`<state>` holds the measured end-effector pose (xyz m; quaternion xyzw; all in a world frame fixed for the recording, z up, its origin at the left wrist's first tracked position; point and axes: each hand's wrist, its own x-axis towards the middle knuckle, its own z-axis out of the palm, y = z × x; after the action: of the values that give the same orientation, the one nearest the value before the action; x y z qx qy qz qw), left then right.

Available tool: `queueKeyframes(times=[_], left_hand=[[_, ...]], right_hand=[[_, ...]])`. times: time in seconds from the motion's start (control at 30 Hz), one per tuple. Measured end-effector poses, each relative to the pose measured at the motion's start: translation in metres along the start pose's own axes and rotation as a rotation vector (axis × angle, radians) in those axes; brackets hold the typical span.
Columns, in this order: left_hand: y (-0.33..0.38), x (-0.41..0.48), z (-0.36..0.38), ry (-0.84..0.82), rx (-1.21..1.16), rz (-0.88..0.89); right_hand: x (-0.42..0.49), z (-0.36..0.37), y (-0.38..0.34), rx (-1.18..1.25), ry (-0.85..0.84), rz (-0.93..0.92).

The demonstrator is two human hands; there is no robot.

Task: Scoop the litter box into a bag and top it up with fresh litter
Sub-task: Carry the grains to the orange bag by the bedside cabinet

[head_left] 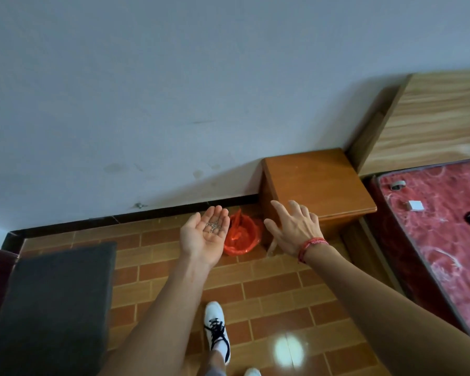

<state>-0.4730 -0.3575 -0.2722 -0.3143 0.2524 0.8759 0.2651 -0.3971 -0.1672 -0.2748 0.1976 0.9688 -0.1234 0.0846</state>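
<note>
Red bag (240, 236), mouth open upward, is noted on the tiled floor (269, 294) beside a wooden nightstand (315, 183). Left hand (205, 237) is held palm up, fingers straight and together, with a few grey litter grains (214, 227) resting on it. The bag lies at its 3 o'clock, just beside the fingertips. Right hand (293, 229) is spread, fingers apart, nothing held, with the bag at its 9 o'clock. The left is judged nearer, so a tip toward 3 o'clock is called for. No litter box is made out.

The brick-patterned floor (269, 294) carries a red bag (240, 237) just beside a wooden nightstand (315, 185), plus a white shoe (215, 329).
</note>
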Motion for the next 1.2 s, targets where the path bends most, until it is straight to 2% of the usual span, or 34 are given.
queueKeyframes(times=[0.43, 0.7, 0.9, 1.2], left_hand=[[0.026, 0.174, 0.011, 0.164, 0.041, -0.127], [0.009, 0.234, 0.002, 0.229, 0.071, -0.089], [-0.017, 0.308, -0.040, 0.309, 0.125, -0.106], [-0.059, 0.451, -0.132, 0.399, 0.223, -0.155]], right_hand=[[0.157, 0.061, -0.001, -0.040, -0.186, 0.038], [0.217, 0.096, 0.020, -0.020, -0.205, -0.013], [0.254, 0.165, 0.042, -0.010, -0.261, -0.061], [0.311, 0.311, 0.071, -0.020, -0.328, -0.020]])
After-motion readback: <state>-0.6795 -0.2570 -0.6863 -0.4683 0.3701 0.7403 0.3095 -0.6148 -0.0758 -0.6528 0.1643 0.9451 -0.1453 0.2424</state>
